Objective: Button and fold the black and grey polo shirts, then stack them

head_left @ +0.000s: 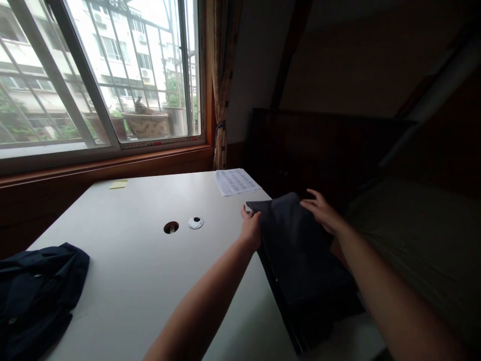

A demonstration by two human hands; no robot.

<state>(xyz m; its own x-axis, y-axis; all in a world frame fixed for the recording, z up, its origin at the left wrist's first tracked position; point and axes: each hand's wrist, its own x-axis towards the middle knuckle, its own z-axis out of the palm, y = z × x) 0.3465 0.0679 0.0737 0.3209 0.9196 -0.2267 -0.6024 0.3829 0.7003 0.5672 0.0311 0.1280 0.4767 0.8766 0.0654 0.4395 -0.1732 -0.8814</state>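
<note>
A dark navy cloth garment [296, 250] hangs between my hands over the right side of the white table; its exact kind does not show. My left hand [251, 228] is closed on its upper left corner, where a pale patch shows by the fingers. At the upper right edge, my right hand [322, 213] pinches the cloth, with one finger stretched out above it. Below, the lower part of the garment fades into shadow by the table's side.
On the white table [131, 281] lie another dark blue garment [41, 291] at the left, printed sheets [236, 181] at the far right corner and yellow notes [118, 184]. A cable hole [171, 227] sits beside its loose white cover [195, 223]. A barred window and tied curtain [221, 100] stand behind.
</note>
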